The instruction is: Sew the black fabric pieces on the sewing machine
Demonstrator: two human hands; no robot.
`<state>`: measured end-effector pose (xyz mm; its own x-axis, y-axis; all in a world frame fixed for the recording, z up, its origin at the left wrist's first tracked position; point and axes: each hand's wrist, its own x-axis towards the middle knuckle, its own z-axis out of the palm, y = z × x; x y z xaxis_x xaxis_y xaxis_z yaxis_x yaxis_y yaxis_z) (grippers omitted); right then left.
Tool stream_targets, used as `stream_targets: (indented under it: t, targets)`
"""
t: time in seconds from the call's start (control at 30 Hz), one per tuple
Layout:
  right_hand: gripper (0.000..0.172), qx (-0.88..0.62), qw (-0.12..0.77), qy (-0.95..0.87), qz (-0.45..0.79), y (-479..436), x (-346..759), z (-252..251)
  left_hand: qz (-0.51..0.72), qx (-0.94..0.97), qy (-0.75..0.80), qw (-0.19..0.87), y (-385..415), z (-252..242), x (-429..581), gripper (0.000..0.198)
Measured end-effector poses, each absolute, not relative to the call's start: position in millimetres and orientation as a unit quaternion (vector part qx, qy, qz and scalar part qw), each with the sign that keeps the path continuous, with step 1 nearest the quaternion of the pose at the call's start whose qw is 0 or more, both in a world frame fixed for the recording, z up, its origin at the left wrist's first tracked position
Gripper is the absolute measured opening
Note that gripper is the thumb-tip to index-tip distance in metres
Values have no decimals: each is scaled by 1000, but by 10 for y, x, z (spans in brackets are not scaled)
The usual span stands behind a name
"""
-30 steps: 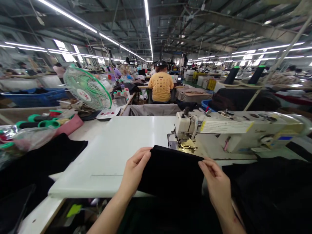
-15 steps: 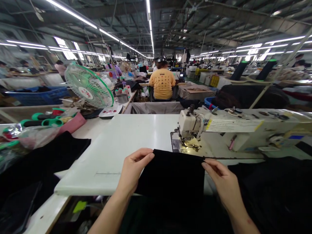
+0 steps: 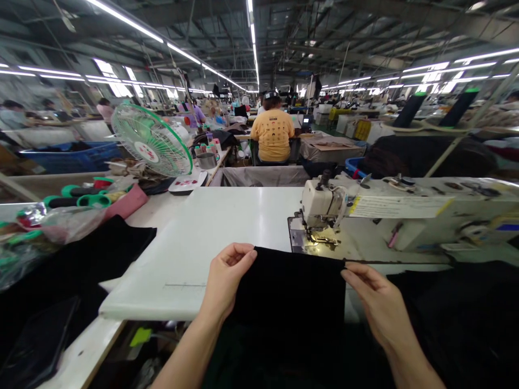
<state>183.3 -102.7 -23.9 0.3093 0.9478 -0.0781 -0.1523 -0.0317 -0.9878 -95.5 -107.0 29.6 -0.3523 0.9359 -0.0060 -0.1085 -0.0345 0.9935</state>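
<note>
A piece of black fabric (image 3: 295, 292) is stretched between my two hands, its top edge nearly straight and its lower part hanging past the table's front edge. My left hand (image 3: 229, 270) pinches the upper left corner between thumb and fingers. At the upper right corner, my right hand (image 3: 373, 292) grips the same edge in a pinch. Just beyond the fabric stands a sewing machine (image 3: 324, 202), its needle area lit over a metal plate (image 3: 300, 240). The fabric's edge is in front of this plate, apart from the needle.
The white table (image 3: 227, 216) extends left of the machine. More black cloth lies at left (image 3: 117, 243) and right (image 3: 478, 313). A green-rimmed fan (image 3: 152, 143), thread spools (image 3: 93, 200) and a blue crate (image 3: 68, 156) stand at left. A person in yellow (image 3: 272, 135) sits ahead.
The view has shifted slightly, so most things appear a little further right. Both hands keep their pinch on the fabric, which is still held taut.
</note>
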Motion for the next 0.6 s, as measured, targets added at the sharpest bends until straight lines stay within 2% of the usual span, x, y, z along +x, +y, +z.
stream_targets:
  t: [0.13, 0.3, 0.6]
  targets:
    - [32, -547, 596, -397, 434, -1048, 1797, -137, 625, 380, 550, 403, -1045, 301, -964, 26]
    - [27, -531, 607, -418, 417, -1051, 1732, 6, 655, 322, 527, 435, -994, 350, -985, 40]
    - [24, -523, 621, -422, 404, -1053, 1700, 103, 656, 294, 537, 442, -987, 372, -988, 42]
